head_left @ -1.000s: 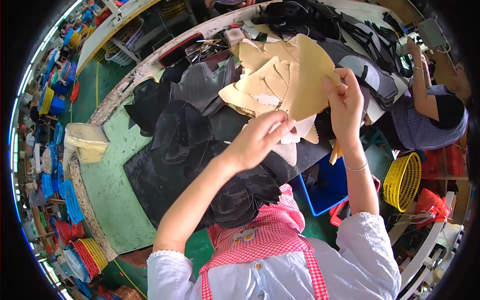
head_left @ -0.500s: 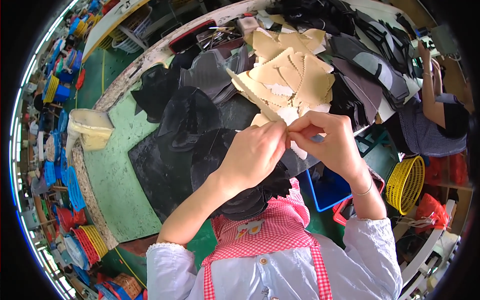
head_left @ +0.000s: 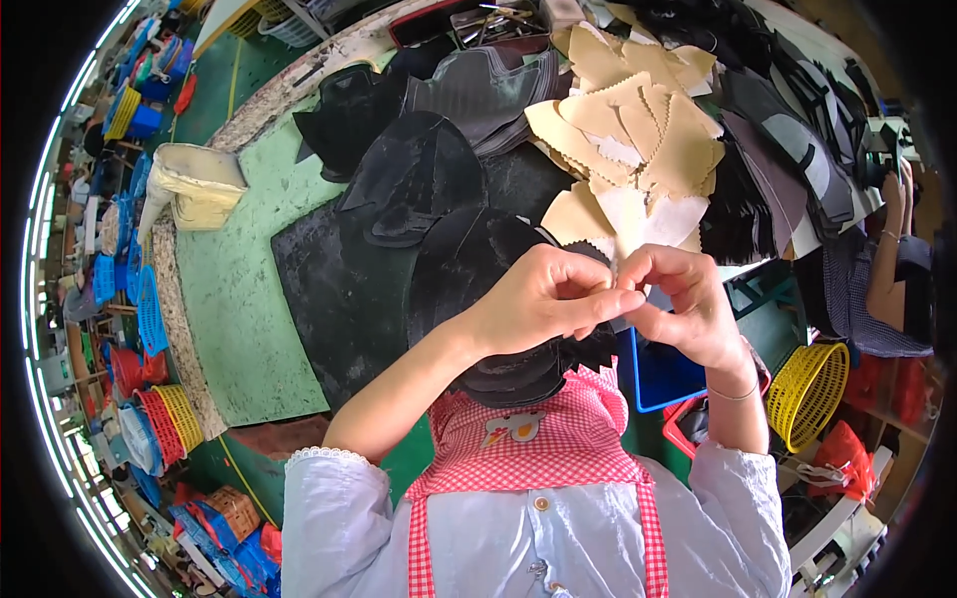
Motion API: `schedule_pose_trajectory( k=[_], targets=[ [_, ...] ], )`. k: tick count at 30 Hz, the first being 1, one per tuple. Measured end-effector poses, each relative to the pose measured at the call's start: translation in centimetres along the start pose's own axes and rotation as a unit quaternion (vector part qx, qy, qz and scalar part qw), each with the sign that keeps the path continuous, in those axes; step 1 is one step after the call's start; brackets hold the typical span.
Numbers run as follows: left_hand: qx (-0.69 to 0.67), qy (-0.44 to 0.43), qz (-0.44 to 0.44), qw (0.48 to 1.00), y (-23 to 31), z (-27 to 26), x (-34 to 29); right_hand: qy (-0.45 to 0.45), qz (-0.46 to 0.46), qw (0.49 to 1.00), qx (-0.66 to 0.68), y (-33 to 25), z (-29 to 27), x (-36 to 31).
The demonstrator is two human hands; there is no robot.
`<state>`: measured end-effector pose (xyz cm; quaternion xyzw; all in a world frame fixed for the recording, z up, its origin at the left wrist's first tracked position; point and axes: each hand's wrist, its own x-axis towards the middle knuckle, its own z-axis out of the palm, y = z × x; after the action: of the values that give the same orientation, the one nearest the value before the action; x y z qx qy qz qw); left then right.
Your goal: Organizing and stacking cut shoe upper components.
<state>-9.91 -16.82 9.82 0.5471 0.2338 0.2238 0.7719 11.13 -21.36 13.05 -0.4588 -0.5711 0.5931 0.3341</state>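
My left hand (head_left: pixel 553 299) and my right hand (head_left: pixel 688 304) meet fingertip to fingertip, above the near edge of the work table. Thumbs and forefingers of both are closed in a pinch; what lies between them is hidden. A pale cream piece (head_left: pixel 626 214) runs down right behind the fingers, and I cannot tell whether it is held. Beyond the hands lies a pile of tan cut pieces (head_left: pixel 623 130) with zigzag edges. Black cut pieces (head_left: pixel 478 259) lie under and left of my left hand, partly covered by it.
A dark mat (head_left: pixel 339 299) lies on the green table top (head_left: pixel 224 329), with a yellowish block (head_left: pixel 199 184) at its left edge. Stacks of dark pieces (head_left: pixel 768 169) fill the far right. A blue bin (head_left: pixel 663 374) and a yellow basket (head_left: pixel 807 394) stand below right. Another person (head_left: pixel 877 289) works at right.
The view has shifted, so the table contents sit further right and higher. My hands have come slightly lower relative to the tan pile, their fingertips still together. The other person's arms have moved.
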Motion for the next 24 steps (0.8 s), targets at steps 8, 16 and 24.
schedule_pose_trajectory(
  k=[8, 16, 24],
  targets=[
    [-0.264, -0.01, -0.121, 0.957, 2.0, -3.1, -3.4, -0.049, 0.05, 0.787, 0.613, 5.1, -4.0, -1.0],
    [-0.266, -0.013, -0.185, 0.946, 0.6, -4.2, -7.1, 0.081, -0.212, 0.888, -0.399, 1.2, 0.7, -0.4],
    [-0.272, 0.062, -0.004, 0.96, 0.8, -3.5, -9.5, 0.082, -0.209, 0.956, -0.19, 2.2, 2.1, 2.1]
  ],
)
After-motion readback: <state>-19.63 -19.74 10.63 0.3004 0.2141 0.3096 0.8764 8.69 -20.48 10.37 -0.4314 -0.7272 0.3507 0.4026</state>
